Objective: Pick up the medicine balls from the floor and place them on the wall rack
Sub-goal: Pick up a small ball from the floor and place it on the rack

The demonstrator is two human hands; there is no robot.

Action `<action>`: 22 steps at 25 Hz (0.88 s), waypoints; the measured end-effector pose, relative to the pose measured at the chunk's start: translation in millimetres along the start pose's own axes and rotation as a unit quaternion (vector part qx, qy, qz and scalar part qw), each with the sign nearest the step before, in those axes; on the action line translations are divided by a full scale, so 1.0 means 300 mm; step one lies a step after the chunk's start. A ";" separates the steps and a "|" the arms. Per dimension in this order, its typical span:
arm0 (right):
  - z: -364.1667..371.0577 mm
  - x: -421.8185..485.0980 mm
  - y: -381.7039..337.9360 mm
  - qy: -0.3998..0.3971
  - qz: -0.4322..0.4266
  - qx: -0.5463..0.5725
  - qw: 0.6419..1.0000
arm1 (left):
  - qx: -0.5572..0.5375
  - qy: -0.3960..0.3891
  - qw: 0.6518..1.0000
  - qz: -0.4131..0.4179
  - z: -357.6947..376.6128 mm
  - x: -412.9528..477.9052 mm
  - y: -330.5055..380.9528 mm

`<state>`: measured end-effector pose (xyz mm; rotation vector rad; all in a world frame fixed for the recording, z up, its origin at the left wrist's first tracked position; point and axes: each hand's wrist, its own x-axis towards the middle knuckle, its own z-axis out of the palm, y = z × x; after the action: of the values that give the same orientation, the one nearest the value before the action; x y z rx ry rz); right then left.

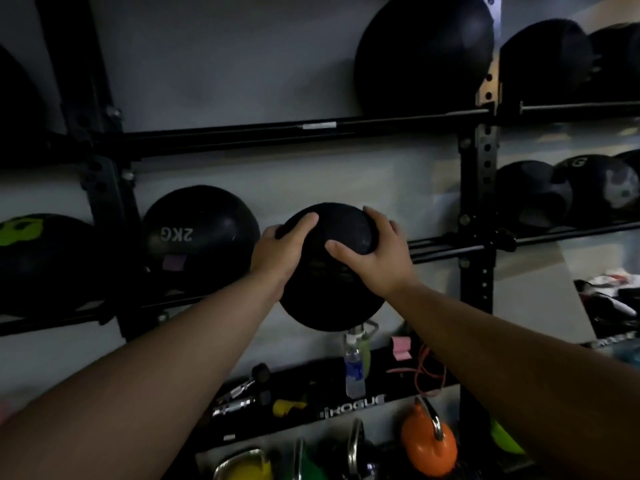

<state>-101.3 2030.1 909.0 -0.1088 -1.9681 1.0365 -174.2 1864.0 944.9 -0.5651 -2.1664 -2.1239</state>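
**Medicine ball nears its slot on the wall rack**

I hold a black medicine ball (330, 271) between both palms at the centre of the view, arms stretched toward the wall. My left hand (282, 249) clasps its upper left side, fingers (304, 221) curled over the top; my right hand (375, 252) presses the upper right, thumb laid across the face. Both hands are closed on the ball and bear its full weight; it looks to touch nothing else.

At nine o'clock from the ball, just beside my left hand, a black ball marked 2KG (201, 239) sits on the middle rails of the wall rack (479, 188). Further out at nine o'clock rests a ball with green markings (38, 258). At one o'clock a large black ball (424, 55) fills the upper tier, and at three o'clock more balls (588, 192) sit in the next bay. At six o'clock, on a lower shelf, stand a water bottle (355, 370) and, below it, an orange kettlebell (429, 445).

By my reading, this is the placing step: the ball hangs in front of the open gap right of the 2KG ball. The next move calls for easing it forward and down until both rails carry it, then letting go only once it settles without rolling.
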 end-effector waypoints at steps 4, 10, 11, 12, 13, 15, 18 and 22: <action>0.131 0.256 0.132 -0.004 -0.017 0.001 1.000 | 0.017 -0.004 1.000 0.009 0.036 0.299 -0.060; 0.393 0.651 0.395 0.005 0.018 0.020 1.000 | 0.108 0.014 0.992 0.062 0.125 0.819 -0.203; 0.447 0.696 0.437 -0.001 0.023 0.013 1.000 | 0.137 0.019 0.987 0.076 0.125 0.884 -0.263; 0.506 0.737 0.478 -0.016 0.023 -0.005 1.000 | 0.162 0.023 0.983 0.084 0.121 0.942 -0.329; 0.562 0.760 0.513 -0.036 0.018 -0.031 0.999 | 0.174 0.025 0.981 0.089 0.115 0.983 -0.393; 0.642 0.781 0.570 -0.049 0.000 -0.072 0.996 | 0.163 0.042 0.979 0.111 0.114 1.042 -0.494; 0.630 0.800 0.601 -0.047 0.010 -0.055 0.997 | 0.188 0.075 0.963 0.177 0.142 1.075 -0.507; 0.485 0.807 0.593 -0.119 0.042 -0.107 0.986 | 0.222 0.010 0.943 0.249 0.170 1.043 -0.402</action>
<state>-408.4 2160.5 906.9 -0.1962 -2.3076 0.9219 -490.4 1983.9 917.9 -0.9120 -2.0981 -1.3301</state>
